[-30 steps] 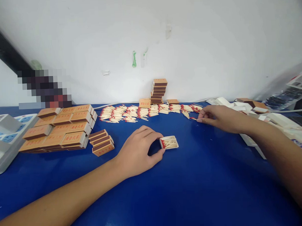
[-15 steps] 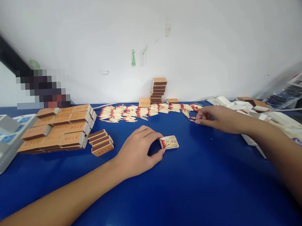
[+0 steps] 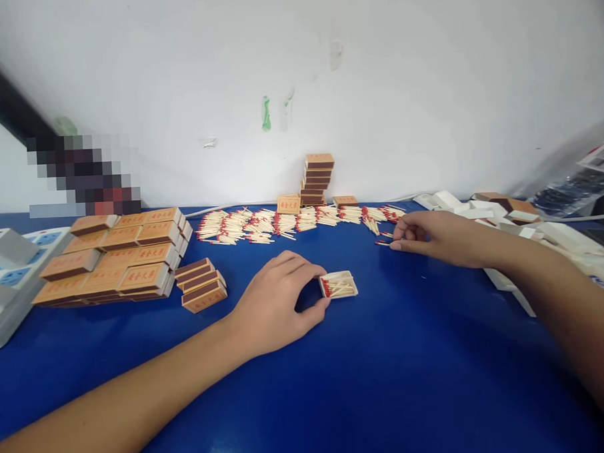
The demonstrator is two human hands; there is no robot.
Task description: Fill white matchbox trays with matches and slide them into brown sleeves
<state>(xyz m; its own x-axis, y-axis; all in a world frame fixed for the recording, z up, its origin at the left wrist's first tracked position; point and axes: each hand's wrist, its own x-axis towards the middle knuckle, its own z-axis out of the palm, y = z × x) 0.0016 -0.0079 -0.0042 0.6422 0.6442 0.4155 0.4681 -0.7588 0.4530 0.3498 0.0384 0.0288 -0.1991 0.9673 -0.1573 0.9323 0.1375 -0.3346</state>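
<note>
Thumb and fingers of my left hand (image 3: pixel 280 304) grip the left end of an open matchbox tray (image 3: pixel 355 293) on the blue table. Inside it lie several red-headed matches (image 3: pixel 338 286), their heads mostly toward my hand. Farther off to the right, my right hand (image 3: pixel 427 238) is closed in a pinch beside the row of loose matches (image 3: pixel 305 220). A match (image 3: pixel 383 243) sticks out leftward from its fingertips, with another one lying close by. The fingertips partly hide both.
Stacked matchboxes (image 3: pixel 133 250) stand at the left, with a short slanted row of matchbox sleeves (image 3: pixel 205 292) beside them. A matchbox tower (image 3: pixel 318 179) leans by the wall (image 3: pixel 406 82). White trays (image 3: pixel 446 201) pile up at the right. A power strip (image 3: pixel 38 258) lies far left.
My right hand has barely shifted; the match at its fingertips now sticks out a little apart from the other matches. My left hand and the tray stay in place.
</note>
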